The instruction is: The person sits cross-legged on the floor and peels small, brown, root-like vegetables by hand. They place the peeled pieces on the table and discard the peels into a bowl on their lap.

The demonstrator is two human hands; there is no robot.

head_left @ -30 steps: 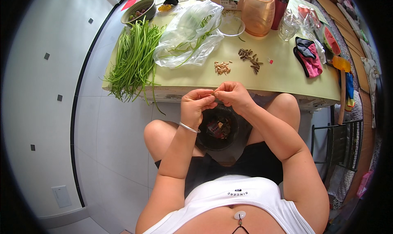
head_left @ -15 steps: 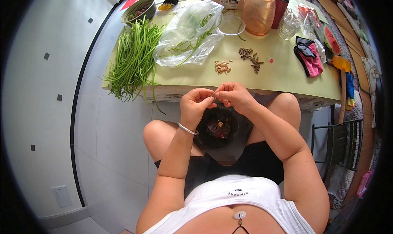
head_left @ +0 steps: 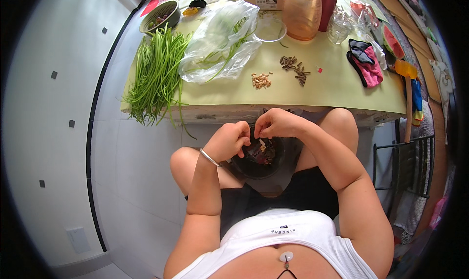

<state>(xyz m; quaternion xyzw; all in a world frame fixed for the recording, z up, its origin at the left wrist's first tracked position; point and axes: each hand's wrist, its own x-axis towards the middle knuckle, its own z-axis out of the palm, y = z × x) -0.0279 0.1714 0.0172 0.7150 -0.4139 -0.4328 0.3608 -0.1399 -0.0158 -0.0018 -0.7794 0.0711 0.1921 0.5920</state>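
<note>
Both hands are over a dark round bin (head_left: 261, 173) between my knees, with scraps and pale bits inside. My left hand (head_left: 228, 141), a silver bangle at its wrist, hangs over the bin's left side with curled fingers; whatever it holds is hidden. Just to its right, the thumb and forefinger of my right hand (head_left: 274, 123) are pinched together. Anything in that pinch is too small to make out. On the table beyond lie a small pile of pale shelled kernels (head_left: 261, 81) and, to its right, a pile of dark striped sunflower seeds (head_left: 294, 70).
The pale yellow table (head_left: 322, 96) bears long green stalks (head_left: 155, 76), a clear plastic bag (head_left: 215, 49), a basket of fruit (head_left: 160, 16), an orange jar (head_left: 300, 13), a clear bowl (head_left: 270, 30) and a pink-grey cloth item (head_left: 365, 64). A dark chair (head_left: 403, 166) stands at right.
My hands, which met at their fingertips above the bin's far rim, have come apart and lowered. The left has moved nearer to me and left; the right has dropped slightly.
</note>
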